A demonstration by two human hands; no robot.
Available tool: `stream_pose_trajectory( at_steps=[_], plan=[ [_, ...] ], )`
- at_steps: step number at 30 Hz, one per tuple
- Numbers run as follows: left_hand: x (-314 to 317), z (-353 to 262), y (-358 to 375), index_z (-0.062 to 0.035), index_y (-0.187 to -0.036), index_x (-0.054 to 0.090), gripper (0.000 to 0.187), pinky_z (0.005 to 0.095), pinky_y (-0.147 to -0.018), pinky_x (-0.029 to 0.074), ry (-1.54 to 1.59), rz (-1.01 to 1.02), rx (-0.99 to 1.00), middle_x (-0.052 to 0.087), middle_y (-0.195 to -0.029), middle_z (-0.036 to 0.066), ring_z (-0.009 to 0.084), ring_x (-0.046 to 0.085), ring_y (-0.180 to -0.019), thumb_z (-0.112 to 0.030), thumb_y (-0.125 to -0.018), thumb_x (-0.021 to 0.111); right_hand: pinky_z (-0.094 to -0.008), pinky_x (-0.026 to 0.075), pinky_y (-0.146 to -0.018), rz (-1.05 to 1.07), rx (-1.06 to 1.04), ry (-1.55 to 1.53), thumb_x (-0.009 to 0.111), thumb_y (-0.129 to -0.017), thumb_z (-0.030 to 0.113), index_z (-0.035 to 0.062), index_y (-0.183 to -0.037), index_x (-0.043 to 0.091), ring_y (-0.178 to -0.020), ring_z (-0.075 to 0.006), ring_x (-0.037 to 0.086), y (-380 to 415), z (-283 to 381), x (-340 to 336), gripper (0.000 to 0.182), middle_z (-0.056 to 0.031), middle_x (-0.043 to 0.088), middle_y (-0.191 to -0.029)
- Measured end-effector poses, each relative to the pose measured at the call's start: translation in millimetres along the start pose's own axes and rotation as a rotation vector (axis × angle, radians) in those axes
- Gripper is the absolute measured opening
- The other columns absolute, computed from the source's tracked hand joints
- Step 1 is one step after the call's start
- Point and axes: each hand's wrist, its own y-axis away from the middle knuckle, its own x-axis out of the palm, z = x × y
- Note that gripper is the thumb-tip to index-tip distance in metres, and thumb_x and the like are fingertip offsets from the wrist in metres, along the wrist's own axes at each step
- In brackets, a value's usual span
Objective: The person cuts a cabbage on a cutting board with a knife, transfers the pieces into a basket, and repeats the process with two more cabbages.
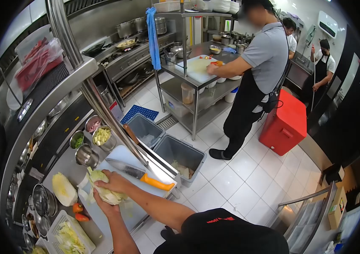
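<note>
A pale green cabbage (113, 197) is gripped between both hands over the white cutting board (99, 216). My right hand (113, 183) presses on its upper side, fingers curled over the leaves. From below, my left hand (106, 206) cups the other side. Loose outer leaves (86, 190) hang or lie at its far edge. Beyond my right forearm, a knife with a yellow-orange handle (156, 182) lies on the board, blade pointing away. A halved napa cabbage (64, 189) rests left of the board, near two orange peppers (78, 211).
Metal containers hold chopped yellow-green pieces (102, 136) and green herbs (77, 140). A white basket (87, 242) contains cut leaves. Grey bins (180, 154) stand on the floor beside the counter. A co-worker (256, 63) cuts at another table; a red cooler (283, 122) stands behind.
</note>
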Motion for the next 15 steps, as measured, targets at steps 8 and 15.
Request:
stream_pose_trajectory(
  at_steps=[8, 15],
  plan=[
    [1, -50, -1, -0.0089, -0.147, 0.046, 0.06, 0.0433, -0.108, 0.047, 0.049, 0.038, 0.114, 0.056, -0.141, 0.013, 0.0289, 0.056, -0.128, -0.049, -0.102, 0.048, -0.0493, 0.047, -0.101, -0.137, -0.129, 0.064, 0.064, -0.083, 0.072, 0.007, -0.151, 0.041, -0.12, -0.0498, 0.057, 15, 72, 12, 0.097, -0.0365, 0.055, -0.129],
    [-94, -193, 39, -0.0096, -0.152, 0.039, 0.063, 0.0465, -0.11, 0.045, -0.006, -0.051, 0.292, 0.047, -0.148, 0.015, 0.0322, 0.051, -0.133, -0.043, -0.1, 0.051, -0.0512, 0.047, -0.098, -0.162, -0.361, 0.059, 0.064, -0.089, 0.064, 0.0012, -0.15, 0.039, -0.115, -0.0488, 0.057, 16, 138, 169, 0.091, -0.0346, 0.056, -0.122]
  ],
)
